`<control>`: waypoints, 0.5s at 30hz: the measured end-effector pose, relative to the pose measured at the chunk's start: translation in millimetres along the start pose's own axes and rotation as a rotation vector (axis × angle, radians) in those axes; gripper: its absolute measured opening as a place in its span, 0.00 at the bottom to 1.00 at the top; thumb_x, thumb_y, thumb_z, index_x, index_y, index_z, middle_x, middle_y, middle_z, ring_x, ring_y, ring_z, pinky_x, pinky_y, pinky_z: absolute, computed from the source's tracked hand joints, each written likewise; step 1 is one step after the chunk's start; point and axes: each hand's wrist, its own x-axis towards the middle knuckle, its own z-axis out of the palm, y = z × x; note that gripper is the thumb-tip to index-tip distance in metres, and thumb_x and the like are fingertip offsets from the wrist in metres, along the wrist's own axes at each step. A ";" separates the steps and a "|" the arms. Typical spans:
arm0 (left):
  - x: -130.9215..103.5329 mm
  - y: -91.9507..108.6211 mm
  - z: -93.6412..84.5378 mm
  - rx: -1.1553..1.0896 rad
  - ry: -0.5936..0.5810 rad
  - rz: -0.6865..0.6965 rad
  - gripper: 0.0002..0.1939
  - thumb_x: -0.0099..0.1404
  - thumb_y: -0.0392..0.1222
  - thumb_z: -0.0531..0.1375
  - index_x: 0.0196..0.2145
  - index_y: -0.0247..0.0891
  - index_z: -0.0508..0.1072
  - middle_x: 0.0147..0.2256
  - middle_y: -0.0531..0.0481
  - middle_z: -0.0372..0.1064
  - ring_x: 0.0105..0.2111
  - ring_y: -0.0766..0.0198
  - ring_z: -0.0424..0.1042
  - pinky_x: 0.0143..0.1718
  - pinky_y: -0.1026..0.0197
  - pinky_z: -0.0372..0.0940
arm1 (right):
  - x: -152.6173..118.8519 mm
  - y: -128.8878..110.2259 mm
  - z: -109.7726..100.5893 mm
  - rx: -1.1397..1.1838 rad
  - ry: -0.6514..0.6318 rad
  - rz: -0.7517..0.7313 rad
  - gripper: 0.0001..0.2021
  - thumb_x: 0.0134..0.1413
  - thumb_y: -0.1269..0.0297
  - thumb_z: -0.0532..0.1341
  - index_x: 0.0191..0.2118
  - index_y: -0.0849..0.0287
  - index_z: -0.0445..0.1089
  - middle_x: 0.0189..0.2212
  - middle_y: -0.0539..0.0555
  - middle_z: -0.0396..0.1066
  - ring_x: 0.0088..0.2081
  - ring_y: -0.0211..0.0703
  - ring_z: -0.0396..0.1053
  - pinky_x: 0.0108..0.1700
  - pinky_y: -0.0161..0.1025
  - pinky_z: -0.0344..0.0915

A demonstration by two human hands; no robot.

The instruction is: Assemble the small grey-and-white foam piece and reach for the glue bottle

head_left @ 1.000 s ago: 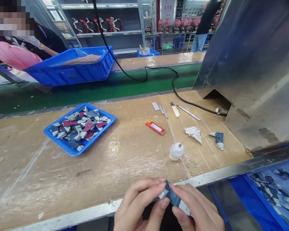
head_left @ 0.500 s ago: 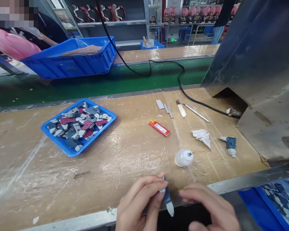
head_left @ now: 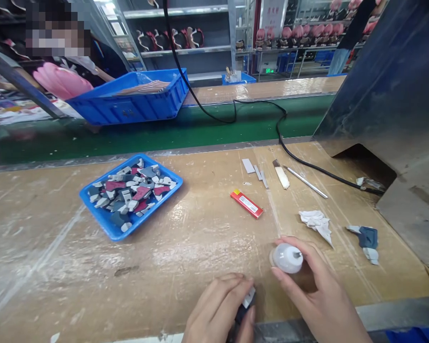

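Note:
At the table's front edge, my left hand (head_left: 221, 307) grips a small dark blue and white part (head_left: 248, 297), mostly hidden by the fingers. To its right, my right hand (head_left: 318, 286) has thumb and fingers around the sides of a small white bottle (head_left: 289, 257) with a thin metal tip. The bottle's upper part shows between them. A crumpled white tissue (head_left: 316, 224) lies beyond the right hand. Further right rests another blue and white part (head_left: 369, 240).
A blue tray (head_left: 109, 233) of small grey, white and maroon parts is at the left. A red box (head_left: 246, 204), a blade tool (head_left: 280, 175), a metal rod (head_left: 307, 182) and a black cable (head_left: 307, 164) lie further back. A metal housing (head_left: 407, 119) stands right; a person sits beyond.
My right hand has moved up to the bottle and its fingers are now around it. My left hand has turned the part, which now shows less. The camera view has shifted.

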 end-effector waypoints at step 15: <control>6.7 9.3 3.2 0.165 0.211 -0.182 0.09 0.72 0.29 0.58 0.47 0.37 0.74 0.43 0.48 0.77 0.45 0.62 0.75 0.47 0.61 0.67 | -21.2 -1.5 -3.8 0.440 0.082 0.378 0.29 0.59 0.48 0.66 0.60 0.53 0.62 0.48 0.59 0.77 0.49 0.53 0.76 0.52 0.44 0.73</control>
